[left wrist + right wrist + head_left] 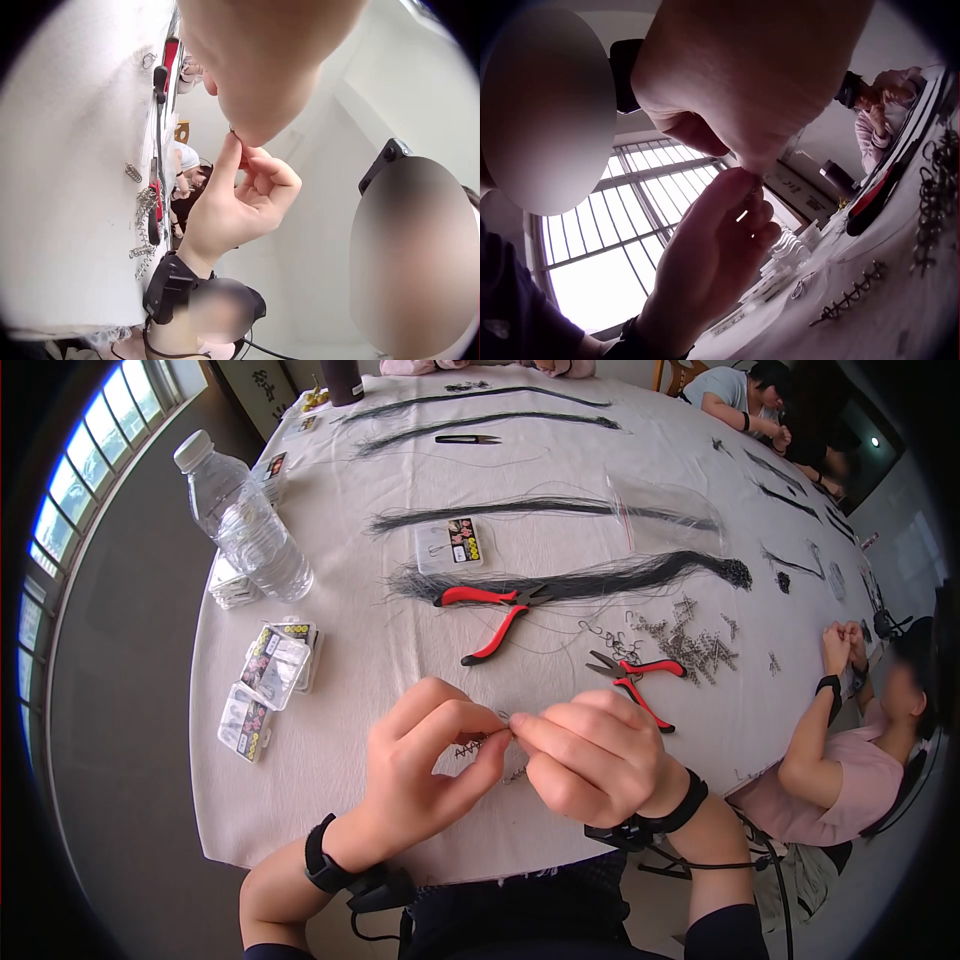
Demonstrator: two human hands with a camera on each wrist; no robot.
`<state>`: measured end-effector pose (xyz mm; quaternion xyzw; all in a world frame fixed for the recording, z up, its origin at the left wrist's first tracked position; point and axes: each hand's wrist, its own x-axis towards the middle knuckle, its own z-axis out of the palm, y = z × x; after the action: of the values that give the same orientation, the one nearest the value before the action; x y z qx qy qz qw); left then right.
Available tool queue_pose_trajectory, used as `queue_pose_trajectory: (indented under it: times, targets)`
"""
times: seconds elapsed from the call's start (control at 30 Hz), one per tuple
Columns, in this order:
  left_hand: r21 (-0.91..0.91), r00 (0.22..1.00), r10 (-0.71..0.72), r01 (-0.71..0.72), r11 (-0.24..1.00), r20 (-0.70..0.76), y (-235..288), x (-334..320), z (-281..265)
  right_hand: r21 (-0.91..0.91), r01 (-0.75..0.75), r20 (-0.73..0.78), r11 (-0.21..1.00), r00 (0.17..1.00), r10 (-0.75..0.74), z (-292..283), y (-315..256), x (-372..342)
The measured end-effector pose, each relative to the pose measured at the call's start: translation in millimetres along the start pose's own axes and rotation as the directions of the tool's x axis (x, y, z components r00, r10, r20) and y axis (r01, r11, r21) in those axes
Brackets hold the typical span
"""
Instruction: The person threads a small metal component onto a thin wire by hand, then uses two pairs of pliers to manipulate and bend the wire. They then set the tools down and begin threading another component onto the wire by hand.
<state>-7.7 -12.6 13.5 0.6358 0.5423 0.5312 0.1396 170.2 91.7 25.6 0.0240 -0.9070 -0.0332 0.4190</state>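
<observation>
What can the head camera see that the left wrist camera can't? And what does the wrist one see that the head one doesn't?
Only the head view shows the water bottle and the little plastic boxes on the table.

Only the left wrist view shows a big blurred head up close, with a black gadget on it.

Both show the left hand and right hand with their fingertips together, the red-and-black pliers, the metal springs and the white tablecloth.
</observation>
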Motion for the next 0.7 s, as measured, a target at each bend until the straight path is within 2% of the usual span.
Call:
queue_pose_trajectory:
  times: [0.03, 0.17, 0.23, 0.3, 0.33, 0.4, 0.5, 0.7]
  targets:
    - [0.073, 0.998, 0.065, -0.065, 0.995, 0.006, -0.8, -0.3, 0.1, 0.000, 0.000, 0.000, 1.000, 1.000, 0.000, 0.7, 0.4, -0.6]
    - [0.071, 0.998, 0.067, -0.068, 0.995, 0.010, -1.7, 0.2, 0.2, 0.032, -0.063, -0.022, 0.998, 0.998, 0.064, 4.7, 6.6, -5.1]
    - [-0.117, 0.995, -0.095, 0.097, 0.988, 0.025, -2.3, 1.0, -0.2, 0.070, -0.091, -0.025, 0.993, 0.995, 0.092, 5.4, 10.5, -4.7]
    - [-0.169, 0.991, -0.133, 0.136, 0.976, 0.032, -5.9, 0.6, -0.4, 0.332, -0.361, 0.012, 0.871, 0.925, 0.379, 5.6, 13.9, -3.4]
    - [-0.220, 0.984, -0.172, 0.176, 0.959, 0.040, -7.3, 0.5, -0.6, 0.332, -0.362, 0.011, 0.871, 0.925, 0.380, 4.4, 15.4, -2.5]
    - [-0.212, 0.985, -0.165, 0.173, 0.962, 0.053, -7.4, 0.5, -0.3, 0.453, -0.520, 0.148, 0.724, 0.845, 0.514, -0.2, 17.1, -1.4]
    - [-0.193, 0.985, -0.159, 0.170, 0.966, 0.070, -5.4, 1.1, 0.8, 0.530, -0.541, 0.197, 0.653, 0.828, 0.526, 2.1, 13.2, 0.4]
    - [-0.155, 0.983, -0.155, 0.169, 0.973, 0.101, -4.0, 2.1, 0.6, 0.522, -0.524, 0.181, 0.673, 0.839, 0.513, 5.5, 11.6, -0.6]
